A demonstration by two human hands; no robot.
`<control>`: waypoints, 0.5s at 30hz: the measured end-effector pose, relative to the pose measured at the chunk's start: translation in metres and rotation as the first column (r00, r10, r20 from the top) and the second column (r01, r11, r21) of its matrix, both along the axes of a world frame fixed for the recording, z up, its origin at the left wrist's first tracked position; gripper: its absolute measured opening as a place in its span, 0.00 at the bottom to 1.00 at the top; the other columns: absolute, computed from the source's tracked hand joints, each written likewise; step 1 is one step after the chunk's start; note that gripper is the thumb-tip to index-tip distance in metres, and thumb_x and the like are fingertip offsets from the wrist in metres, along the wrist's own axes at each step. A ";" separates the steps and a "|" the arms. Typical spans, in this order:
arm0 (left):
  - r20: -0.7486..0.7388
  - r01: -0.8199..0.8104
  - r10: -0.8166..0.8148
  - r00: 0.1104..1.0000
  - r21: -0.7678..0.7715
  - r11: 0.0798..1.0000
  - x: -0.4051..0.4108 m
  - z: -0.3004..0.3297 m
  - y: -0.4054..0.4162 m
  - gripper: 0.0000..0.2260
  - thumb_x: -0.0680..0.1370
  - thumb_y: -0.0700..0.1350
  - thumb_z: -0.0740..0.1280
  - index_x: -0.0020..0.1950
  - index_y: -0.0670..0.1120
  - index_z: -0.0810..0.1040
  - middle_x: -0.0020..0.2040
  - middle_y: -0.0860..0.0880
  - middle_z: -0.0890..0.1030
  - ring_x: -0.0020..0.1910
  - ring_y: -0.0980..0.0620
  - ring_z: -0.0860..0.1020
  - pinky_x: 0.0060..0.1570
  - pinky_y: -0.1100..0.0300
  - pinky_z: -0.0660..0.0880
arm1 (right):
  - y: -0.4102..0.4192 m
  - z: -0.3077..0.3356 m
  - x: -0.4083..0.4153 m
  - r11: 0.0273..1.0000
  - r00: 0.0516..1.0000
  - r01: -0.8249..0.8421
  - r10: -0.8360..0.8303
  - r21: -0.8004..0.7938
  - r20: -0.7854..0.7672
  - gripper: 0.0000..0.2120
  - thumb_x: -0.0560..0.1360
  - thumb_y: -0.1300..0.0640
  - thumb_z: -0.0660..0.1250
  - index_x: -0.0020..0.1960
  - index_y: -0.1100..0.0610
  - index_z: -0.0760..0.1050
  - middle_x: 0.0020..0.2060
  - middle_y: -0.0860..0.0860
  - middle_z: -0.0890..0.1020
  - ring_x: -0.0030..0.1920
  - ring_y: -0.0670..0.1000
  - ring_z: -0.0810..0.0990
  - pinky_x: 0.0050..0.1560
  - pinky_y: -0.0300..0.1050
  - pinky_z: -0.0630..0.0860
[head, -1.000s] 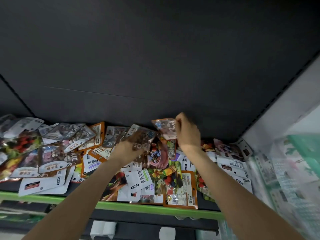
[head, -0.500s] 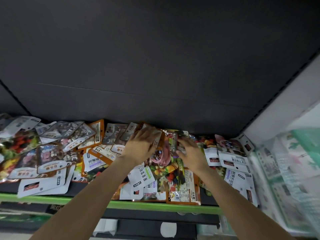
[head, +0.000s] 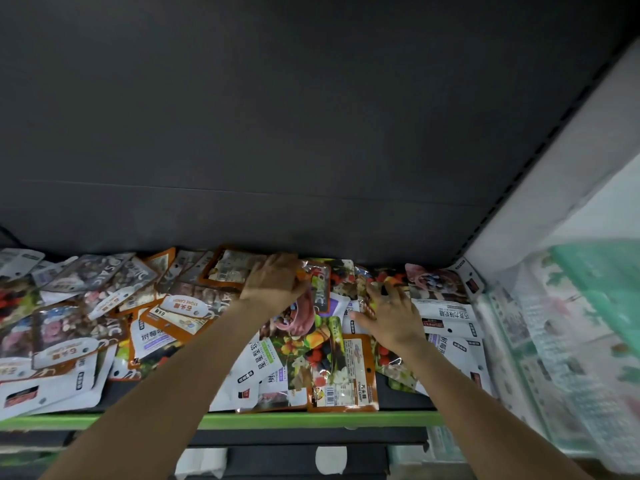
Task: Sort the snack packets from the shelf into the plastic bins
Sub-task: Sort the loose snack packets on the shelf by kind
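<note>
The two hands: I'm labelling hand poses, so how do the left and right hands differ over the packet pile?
The left hand reaches farther back, near the dark rear wall; the right hand lies nearer the green shelf edge. The left hand's fingers curl at a glossy packet edge, though a grip cannot be told; the right hand's fingers are spread flat on the packets. Both lie on the pile of snack packets.

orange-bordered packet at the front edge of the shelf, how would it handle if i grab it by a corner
The orange-bordered packet looks flat and thin, so probably light and floppy. Its glossy film shows glare, so it may slip. It overlaps neighbouring packets, so these may shift.
</note>
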State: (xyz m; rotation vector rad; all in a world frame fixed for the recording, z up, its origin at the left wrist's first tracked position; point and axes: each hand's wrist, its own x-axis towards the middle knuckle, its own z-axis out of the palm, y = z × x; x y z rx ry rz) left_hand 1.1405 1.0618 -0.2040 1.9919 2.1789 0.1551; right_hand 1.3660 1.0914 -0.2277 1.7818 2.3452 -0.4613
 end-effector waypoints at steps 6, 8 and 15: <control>0.083 0.106 -0.091 0.992 -0.199 0.974 0.010 -0.021 0.031 0.31 0.77 0.56 0.64 0.76 0.52 0.56 0.77 0.50 0.57 0.75 0.49 0.56 0.73 0.49 0.56 | 0.003 -0.007 -0.005 0.996 0.998 -0.034 0.039 -0.085 0.058 0.40 0.72 0.27 0.51 0.76 0.40 0.40 0.77 0.55 0.40 0.76 0.62 0.39 0.74 0.61 0.44; 0.065 0.115 -0.104 0.992 -0.192 0.975 0.008 -0.023 0.035 0.32 0.75 0.58 0.66 0.76 0.53 0.58 0.75 0.48 0.60 0.74 0.47 0.58 0.72 0.49 0.57 | 0.002 -0.012 -0.004 0.996 0.998 -0.039 0.044 -0.078 0.053 0.39 0.71 0.27 0.52 0.76 0.39 0.42 0.77 0.54 0.38 0.75 0.62 0.36 0.74 0.61 0.42; 0.081 0.021 -0.020 0.997 -0.006 1.000 0.019 -0.012 0.044 0.22 0.71 0.52 0.72 0.63 0.50 0.72 0.62 0.50 0.71 0.65 0.49 0.67 0.60 0.51 0.63 | 0.000 -0.017 -0.006 0.997 0.996 -0.052 0.056 -0.055 0.070 0.38 0.72 0.27 0.52 0.76 0.40 0.44 0.76 0.56 0.37 0.74 0.62 0.34 0.73 0.62 0.40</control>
